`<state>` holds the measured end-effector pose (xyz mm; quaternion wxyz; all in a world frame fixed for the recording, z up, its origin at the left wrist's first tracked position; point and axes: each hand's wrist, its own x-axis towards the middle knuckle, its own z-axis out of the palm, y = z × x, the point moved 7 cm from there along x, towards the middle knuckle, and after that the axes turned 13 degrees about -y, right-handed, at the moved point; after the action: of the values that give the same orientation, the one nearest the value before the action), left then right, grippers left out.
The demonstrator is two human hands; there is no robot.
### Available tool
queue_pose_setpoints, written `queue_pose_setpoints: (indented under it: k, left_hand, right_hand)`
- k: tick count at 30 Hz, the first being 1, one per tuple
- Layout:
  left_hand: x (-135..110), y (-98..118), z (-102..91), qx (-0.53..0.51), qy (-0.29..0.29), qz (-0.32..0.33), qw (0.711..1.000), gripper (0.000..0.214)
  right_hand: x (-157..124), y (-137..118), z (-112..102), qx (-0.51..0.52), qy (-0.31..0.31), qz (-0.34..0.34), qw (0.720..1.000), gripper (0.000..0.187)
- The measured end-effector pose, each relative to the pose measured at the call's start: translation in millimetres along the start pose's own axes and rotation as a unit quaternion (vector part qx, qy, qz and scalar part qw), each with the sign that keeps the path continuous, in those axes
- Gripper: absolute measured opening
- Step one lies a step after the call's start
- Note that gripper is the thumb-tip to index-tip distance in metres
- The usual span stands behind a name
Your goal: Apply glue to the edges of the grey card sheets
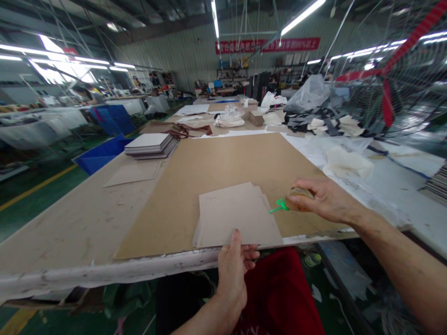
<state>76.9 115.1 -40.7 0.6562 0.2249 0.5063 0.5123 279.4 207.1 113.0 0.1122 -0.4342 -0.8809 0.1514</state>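
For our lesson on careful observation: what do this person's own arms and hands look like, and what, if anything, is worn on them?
The left forearm and right forearm are bare to the picture's edge, with no sleeve in view. The left hand and right hand wear no gloves; no ring, watch or bracelet shows.

free: brown board (216,163) centre, left | blocked: grey sheets (237,218) near edge, board stack (151,144) far left, scraps (349,163) right
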Motion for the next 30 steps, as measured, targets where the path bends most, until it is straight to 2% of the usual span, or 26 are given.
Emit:
queue_pose_setpoints:
  k: [4, 6, 12, 16, 23, 27, 30]
  left_hand:
    - [1, -1, -0.1, -0.006, -0.005, -0.003, 1.000, 0.043]
    - [0, 0, 0.6, -0.011, -0.004, -0.005, 1.000, 0.042]
    - [-1, 1, 2.2, -0.012, 0.003, -0.012, 1.000, 0.039]
    - [0, 0, 1.1, -0.013, 0.004, -0.005, 1.000, 0.039]
    - [-2, 2, 2.3, -0.008, 0.004, -0.006, 1.000, 0.039]
    - [-1, 2, 2.4, -0.010, 0.003, -0.003, 1.000, 0.039]
    - [1, -1, 0.9, -0.012, 0.002, -0.006, 1.000, 0.040]
  right_hand:
    - [-18, -13, 2, 0.036, -0.059, -0.007, 0.998, 0.027]
    - [-27, -19, 2, 0.048, -0.069, -0.016, 0.996, 0.026]
    - [-40, -21, 3, 0.058, -0.048, -0.020, 0.997, 0.025]
    - [-45, -23, 4, 0.080, -0.051, -0.031, 0.995, 0.025]
    - [-47, -23, 8, 0.105, -0.078, -0.012, 0.991, 0.028]
    - [-47, -14, 8, 0.156, -0.087, -0.006, 0.984, 0.030]
    - [-44, 0, 6, 0.176, -0.050, 0.017, 0.983, 0.028]
